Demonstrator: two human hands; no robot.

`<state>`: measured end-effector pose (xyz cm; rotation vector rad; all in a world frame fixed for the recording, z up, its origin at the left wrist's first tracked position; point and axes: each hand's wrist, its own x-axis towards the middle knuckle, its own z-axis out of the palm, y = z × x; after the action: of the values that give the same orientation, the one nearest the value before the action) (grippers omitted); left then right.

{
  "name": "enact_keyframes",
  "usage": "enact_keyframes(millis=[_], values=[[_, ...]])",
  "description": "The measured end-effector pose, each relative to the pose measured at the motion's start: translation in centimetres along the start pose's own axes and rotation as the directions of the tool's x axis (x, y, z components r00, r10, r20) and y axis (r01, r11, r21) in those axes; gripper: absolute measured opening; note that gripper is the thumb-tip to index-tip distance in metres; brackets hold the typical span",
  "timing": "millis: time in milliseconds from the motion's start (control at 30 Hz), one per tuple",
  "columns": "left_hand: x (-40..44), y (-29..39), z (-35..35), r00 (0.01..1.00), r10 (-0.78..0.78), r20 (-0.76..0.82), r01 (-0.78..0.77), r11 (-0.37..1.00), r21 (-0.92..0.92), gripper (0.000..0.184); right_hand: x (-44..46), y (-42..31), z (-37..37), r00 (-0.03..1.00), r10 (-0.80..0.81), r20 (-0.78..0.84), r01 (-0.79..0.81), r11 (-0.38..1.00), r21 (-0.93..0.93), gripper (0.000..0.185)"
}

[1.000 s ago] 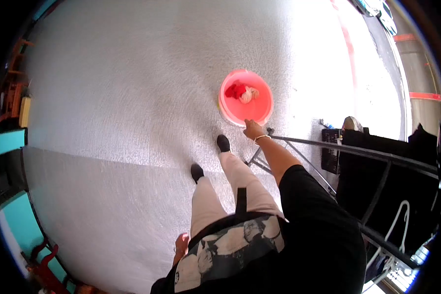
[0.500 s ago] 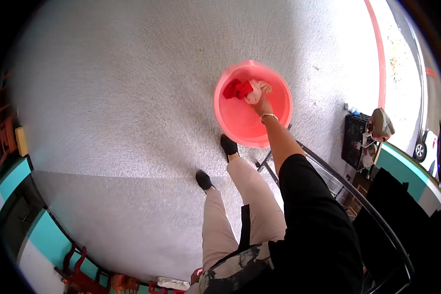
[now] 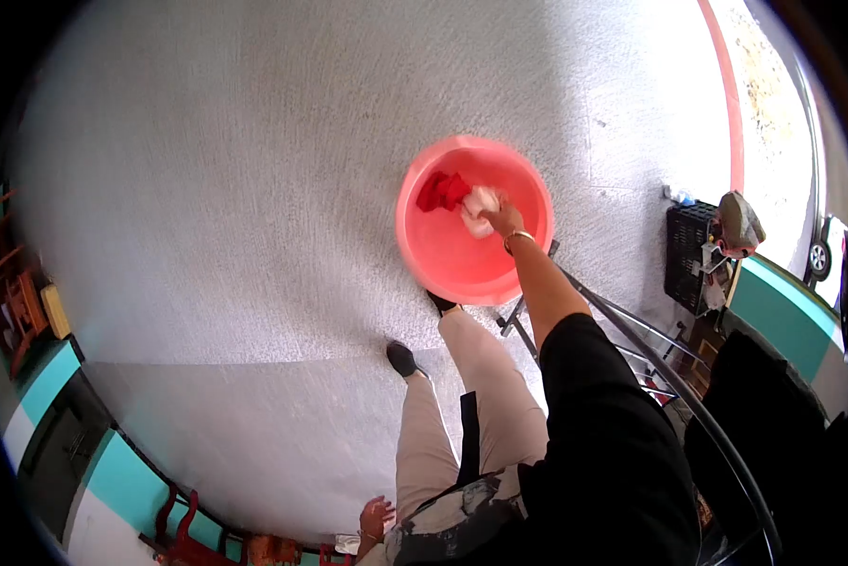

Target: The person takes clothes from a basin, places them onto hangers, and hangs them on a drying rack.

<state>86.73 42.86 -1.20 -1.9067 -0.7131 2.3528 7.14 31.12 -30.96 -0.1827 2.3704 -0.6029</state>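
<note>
A round pink basin [image 3: 476, 281] stands ahead of my feet. Inside it, a crumpled red cloth [image 3: 442, 191] lies to the left, touching a bunched pale pink cloth [image 3: 480, 209]. My right hand [image 3: 505, 220], with a bracelet at the wrist, reaches over the rim and has its fingers closed on the pale cloth; some fingertips are hidden. Down by my leg hangs my left hand [image 3: 377, 517], empty, its fingers apart and slightly bent.
A metal-tube frame [image 3: 650, 354] runs along my right side, close to the basin. Beyond it is a black crate [image 3: 688, 253] with a cap-like item [image 3: 740, 224] on it. Wooden furniture [image 3: 23, 316] stands far left, and red chairs [image 3: 188, 533] line the teal wall.
In the view, the basin sits slightly lower and more to the left. The pale cloth has shifted and been bunched differently under my right hand. My left hand has come further into view.
</note>
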Motion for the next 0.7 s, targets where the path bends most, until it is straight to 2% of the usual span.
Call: enact_keyframes(millis=[33,67,133,200,300,333,400,467,533,600,633,700], values=[[-0.2,1.1,4.7,0.977,0.148,-0.152,-0.11,0.966,0.234,0.036,-0.7,0.0,-1.6,0.997,0.008,0.078,-0.003,0.998,-0.057,0.057],[-0.7,2.3,11.2,0.914,0.283,-0.291,-0.127,0.881,0.456,0.036,0.0,2.2,-1.5,0.976,0.126,0.18,-0.11,0.989,-0.098,0.051],[-3.3,2.0,25.8,0.832,0.549,-0.081,-0.325,0.6,0.731,0.04,-2.5,3.1,-3.4,0.988,0.082,0.132,-0.086,0.996,0.022,0.048],[-2.8,3.2,30.3,0.825,0.562,0.065,-0.424,0.538,0.728,0.045,-3.9,5.5,-3.7,0.971,0.137,0.195,-0.205,0.896,0.394,0.04],[-3.7,3.6,38.3,0.826,0.49,0.278,-0.537,0.537,0.65,0.042,-11.9,-0.7,-10.0,0.944,0.07,0.323,-0.297,0.609,0.735,0.029],[-3.7,3.8,39.7,0.834,0.447,0.325,-0.542,0.544,0.641,0.043,-13.2,-0.8,-11.1,0.923,0.029,0.383,-0.318,0.615,0.721,0.036],[-3.3,4.4,42.3,0.811,0.385,0.44,-0.585,0.529,0.615,0.047,-17.1,-2.9,-13.1,0.917,-0.054,0.395,-0.331,0.449,0.83,0.04],[-2.3,5.5,44.4,0.754,0.347,0.558,-0.647,0.542,0.536,0.051,-21.6,-7.1,-15.6,0.88,-0.25,0.405,-0.311,0.341,0.887,0.049],[-4.0,5.7,47.5,0.671,0.373,0.641,-0.737,0.428,0.523,0.058,-26.9,-11.1,-17.4,0.821,-0.419,0.387,-0.289,0.279,0.916,0.057],[-6.7,6.0,50.2,0.733,0.232,0.639,-0.625,0.601,0.498,0.063,-31.8,-14.9,-18.3,0.751,-0.562,0.347,-0.241,0.257,0.936,0.065],[-7.4,6.3,50.8,0.707,0.135,0.694,-0.59,0.653,0.475,0.061,-34.5,-16.5,-18.6,0.689,-0.645,0.33,-0.208,0.26,0.943,0.071],[-9.1,6.7,51.0,0.628,-0.046,0.777,-0.493,0.748,0.443,0.059,-40.6,-18.6,-18.5,0.634,-0.703,0.323,-0.168,0.282,0.944,0.074]])
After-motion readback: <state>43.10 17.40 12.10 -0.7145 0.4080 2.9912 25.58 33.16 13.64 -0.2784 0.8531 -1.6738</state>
